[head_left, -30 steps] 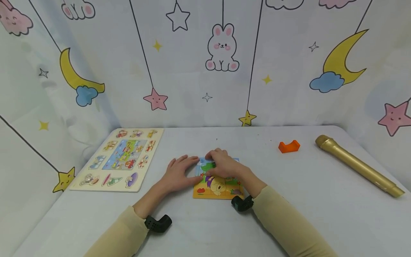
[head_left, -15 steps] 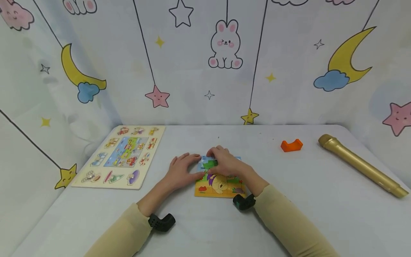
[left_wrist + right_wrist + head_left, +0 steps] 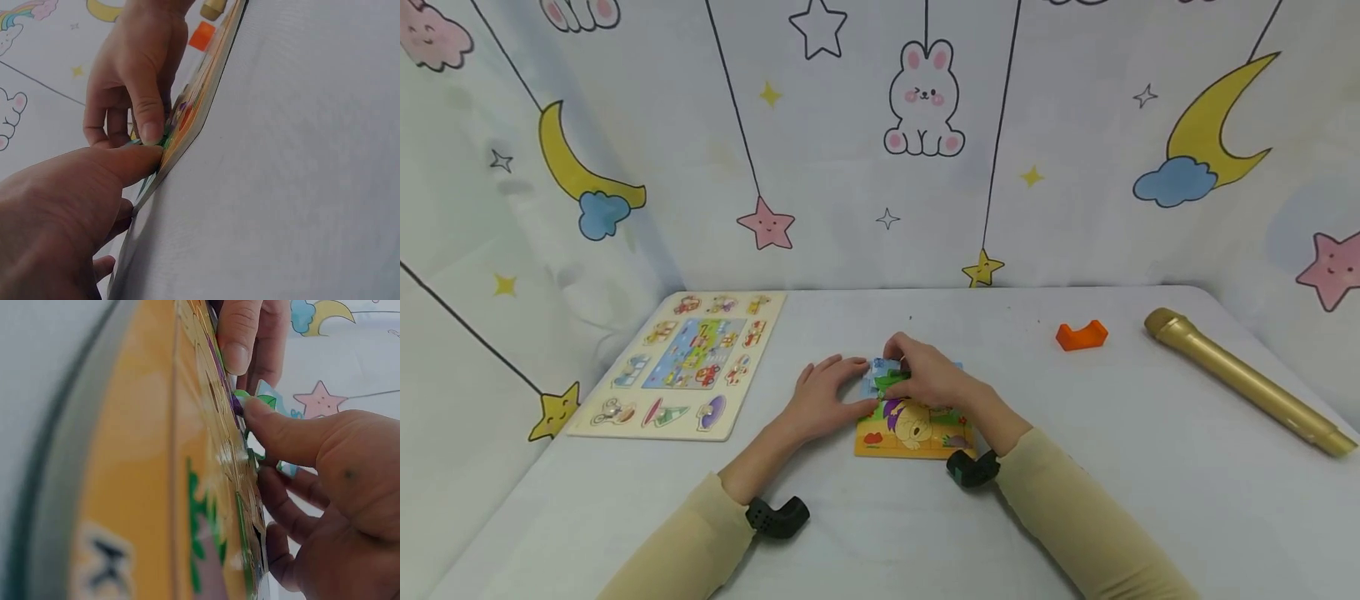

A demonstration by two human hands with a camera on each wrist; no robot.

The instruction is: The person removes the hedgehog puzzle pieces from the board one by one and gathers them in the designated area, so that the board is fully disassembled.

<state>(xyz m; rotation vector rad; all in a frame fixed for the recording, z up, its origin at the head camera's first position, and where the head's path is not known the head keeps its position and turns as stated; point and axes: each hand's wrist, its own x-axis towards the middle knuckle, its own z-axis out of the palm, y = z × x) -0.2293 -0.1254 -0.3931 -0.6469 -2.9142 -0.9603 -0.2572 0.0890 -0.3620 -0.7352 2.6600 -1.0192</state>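
Note:
A small jigsaw puzzle [image 3: 891,448] with a yellow-orange base and a cartoon figure lies in front of me. My right hand [image 3: 934,375] is over its upper part and pinches a blue-and-green puzzle piece [image 3: 269,394], which stands tilted up from the board in the right wrist view. My left hand [image 3: 822,400] is at the puzzle's left side, fingers spread. Its thumb [image 3: 134,162] touches the board close to the right thumb in the left wrist view. The right hand covers much of the puzzle's upper right.
A cream wooden puzzle board [image 3: 741,404] with pictured pieces lies at the left. Toward the back right is an orange curved block [image 3: 1081,336], with a gold microphone [image 3: 1247,379] beyond it. A patterned cloth [image 3: 850,167] hangs behind the white table [image 3: 880,533].
The right hand has shifted slightly, and the blue-and-green piece under its fingers shows more, tilted against the board. My left hand stays at the puzzle's side. The head view has shifted slightly.

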